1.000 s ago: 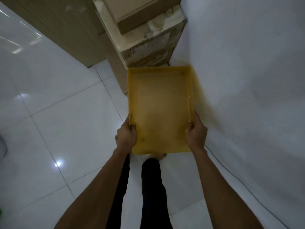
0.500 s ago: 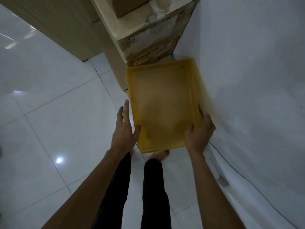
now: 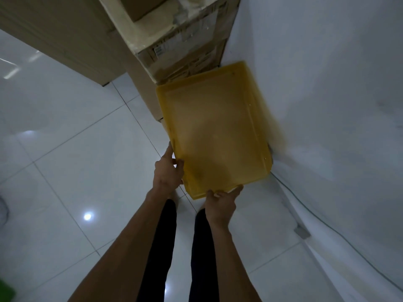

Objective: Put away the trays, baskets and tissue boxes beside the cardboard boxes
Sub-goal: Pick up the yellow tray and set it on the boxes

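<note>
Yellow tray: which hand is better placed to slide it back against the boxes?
Probably the right hand: it grips the yellow tray at its near edge, in line with the cardboard boxes. The left hand sits at the side.

Single head view, steep downward look over both forearms; floor (image 3: 65, 171) left, wall (image 3: 338, 83) right, boxes (image 3: 174, 35) far.

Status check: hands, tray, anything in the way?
Left hand and right hand grip yellow tray. Tray between cardboard boxes and wall. Nothing blocking.
</note>
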